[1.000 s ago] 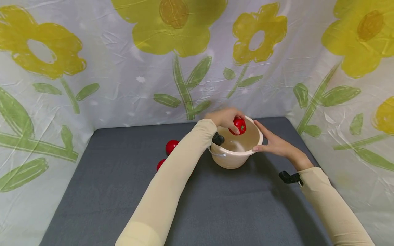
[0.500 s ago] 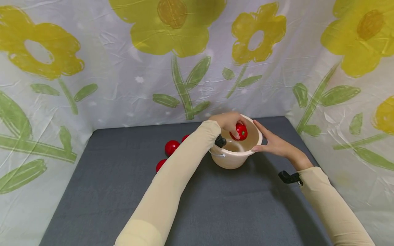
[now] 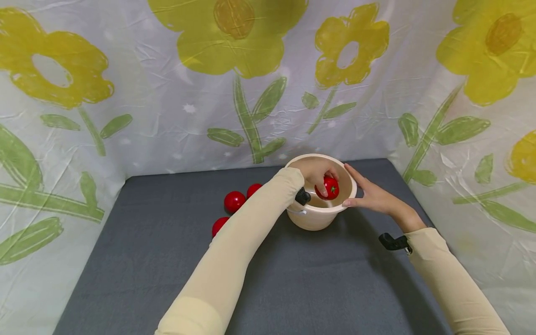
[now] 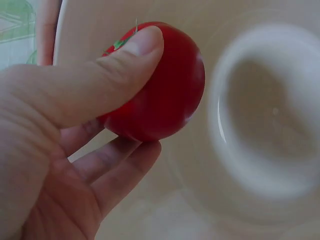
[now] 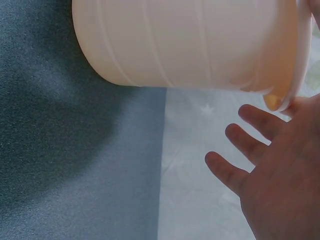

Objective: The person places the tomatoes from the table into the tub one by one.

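Tomato (image 3: 332, 190): our left hand (image 3: 317, 174) pinches it, our straight-fingered right hand (image 3: 374, 195) touches the bucket (image 3: 311, 221). Flowered sheeting (image 3: 167, 135) borders our grey tabletop (image 3: 138, 265).

A round, glossy red tomato (image 3: 331, 190) with a green calyx is gripped by the left hand (image 3: 317, 172) inside a cream bucket (image 3: 311, 221), which stands mouth-up right of the frame's centre, the right hand (image 3: 374, 195) touching its rim.

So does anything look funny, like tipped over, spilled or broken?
No, nothing stands out. The bucket stands upright with no crack showing, and the tomato in the left hand looks whole. The three red things on the table look fine too, though the left sleeve partly hides some.
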Motion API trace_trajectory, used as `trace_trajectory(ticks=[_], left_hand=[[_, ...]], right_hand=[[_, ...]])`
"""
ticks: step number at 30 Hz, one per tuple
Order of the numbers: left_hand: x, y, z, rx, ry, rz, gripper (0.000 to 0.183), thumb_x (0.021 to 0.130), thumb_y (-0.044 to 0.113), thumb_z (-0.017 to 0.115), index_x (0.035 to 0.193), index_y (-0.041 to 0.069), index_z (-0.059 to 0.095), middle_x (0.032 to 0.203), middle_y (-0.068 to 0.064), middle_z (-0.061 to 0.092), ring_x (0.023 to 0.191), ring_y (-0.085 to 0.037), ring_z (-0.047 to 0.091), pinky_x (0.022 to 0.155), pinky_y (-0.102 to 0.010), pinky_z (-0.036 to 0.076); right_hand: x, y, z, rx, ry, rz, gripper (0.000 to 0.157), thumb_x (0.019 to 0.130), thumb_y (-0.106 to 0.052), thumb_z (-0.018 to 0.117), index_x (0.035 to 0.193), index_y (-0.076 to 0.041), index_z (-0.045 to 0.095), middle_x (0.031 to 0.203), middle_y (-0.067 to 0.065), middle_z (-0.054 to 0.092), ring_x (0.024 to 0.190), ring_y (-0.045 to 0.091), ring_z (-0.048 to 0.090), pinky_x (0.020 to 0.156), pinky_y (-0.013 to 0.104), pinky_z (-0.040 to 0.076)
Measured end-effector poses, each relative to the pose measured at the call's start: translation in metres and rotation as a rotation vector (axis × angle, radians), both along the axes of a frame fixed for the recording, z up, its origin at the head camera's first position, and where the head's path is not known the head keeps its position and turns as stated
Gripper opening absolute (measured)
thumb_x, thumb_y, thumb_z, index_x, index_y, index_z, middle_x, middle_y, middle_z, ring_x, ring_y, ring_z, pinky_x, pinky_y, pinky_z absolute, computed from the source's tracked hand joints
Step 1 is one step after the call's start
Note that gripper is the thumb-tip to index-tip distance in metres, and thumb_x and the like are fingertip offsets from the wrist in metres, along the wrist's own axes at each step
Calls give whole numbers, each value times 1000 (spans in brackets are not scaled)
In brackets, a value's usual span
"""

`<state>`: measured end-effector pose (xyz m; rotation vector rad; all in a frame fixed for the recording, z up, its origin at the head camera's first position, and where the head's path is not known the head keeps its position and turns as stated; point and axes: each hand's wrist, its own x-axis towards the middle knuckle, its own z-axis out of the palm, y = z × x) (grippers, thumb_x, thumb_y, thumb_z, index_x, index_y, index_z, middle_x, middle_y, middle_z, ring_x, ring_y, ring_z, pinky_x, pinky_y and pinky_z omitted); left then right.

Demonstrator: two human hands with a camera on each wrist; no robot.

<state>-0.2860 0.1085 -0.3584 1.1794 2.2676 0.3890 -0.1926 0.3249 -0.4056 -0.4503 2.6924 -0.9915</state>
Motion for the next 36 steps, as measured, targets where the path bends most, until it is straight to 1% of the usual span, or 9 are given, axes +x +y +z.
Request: trace_trajectory(ticks=[8, 11, 14, 16, 19, 22, 28, 31, 36], left_hand=[[3, 1, 2, 6, -46, -10, 59, 84, 14, 78, 140, 14, 57, 139, -7, 61, 124, -19, 58, 104, -24, 50], [2, 1, 1, 29, -104, -3, 58, 85, 12, 77, 140, 11, 57, 141, -8, 60, 129, -20, 57, 104, -25, 50], [-1, 2, -3, 55, -181, 15, 57, 86, 11, 75, 140, 10, 57, 144, -7, 58, 134, -20, 54, 104, -26, 51], [-4, 3, -5, 61, -214, 27, 57, 86, 11, 75, 140, 11, 56, 145, -7, 57, 136, -19, 53, 103, -25, 51], [-6, 3, -6, 57, -214, 20, 57, 86, 13, 75, 141, 12, 56, 146, -5, 57, 136, -16, 53, 103, -22, 50], [-8, 2, -6, 51, -191, 1, 57, 87, 16, 75, 141, 13, 56, 146, -4, 57, 136, -17, 53, 103, -23, 50], [-5, 0, 0, 46, -189, 25, 55, 88, 18, 75, 139, 16, 58, 144, -4, 58, 134, -16, 55, 99, -25, 53], [-4, -2, 3, 58, -203, 32, 55, 87, 17, 75, 139, 16, 58, 144, -4, 58, 134, -17, 54, 99, -25, 53], [-8, -9, 11, 111, -301, 72, 57, 87, 14, 75, 141, 15, 57, 146, -7, 56, 138, -19, 51, 101, -31, 54]], right_hand=[[0, -1, 0, -4, -13, -7, 108, 87, -31, 74, 160, -25, -5, 169, 12, 1, 153, 45, 8, 115, 73, 19], [0, -1, 1, -6, -18, -8, 107, 87, -30, 74, 160, -25, -4, 169, 12, 0, 153, 45, 7, 115, 73, 19], [1, -1, 2, -9, -27, -11, 107, 88, -30, 74, 160, -27, -5, 169, 11, -1, 153, 46, 6, 114, 73, 18], [1, -1, 2, -11, -30, -10, 107, 88, -30, 73, 160, -28, -6, 169, 11, -2, 153, 46, 6, 114, 73, 19], [1, -1, 2, -12, -30, -7, 107, 89, -31, 73, 160, -29, -7, 169, 10, -2, 153, 46, 5, 114, 73, 19], [2, -1, 3, -8, -26, -2, 107, 89, -31, 73, 160, -29, -7, 169, 11, -3, 153, 46, 5, 114, 72, 20], [2, -1, 3, -12, -37, -7, 106, 89, -28, 72, 160, -28, -8, 169, 10, -3, 153, 45, 4, 114, 73, 19], [2, -1, 3, -11, -44, -11, 106, 90, -28, 72, 159, -29, -8, 169, 10, -4, 153, 45, 4, 114, 73, 19], [2, 0, 2, -17, -52, -9, 106, 90, -26, 72, 159, -31, -8, 169, 10, -4, 153, 46, 4, 113, 75, 18]])
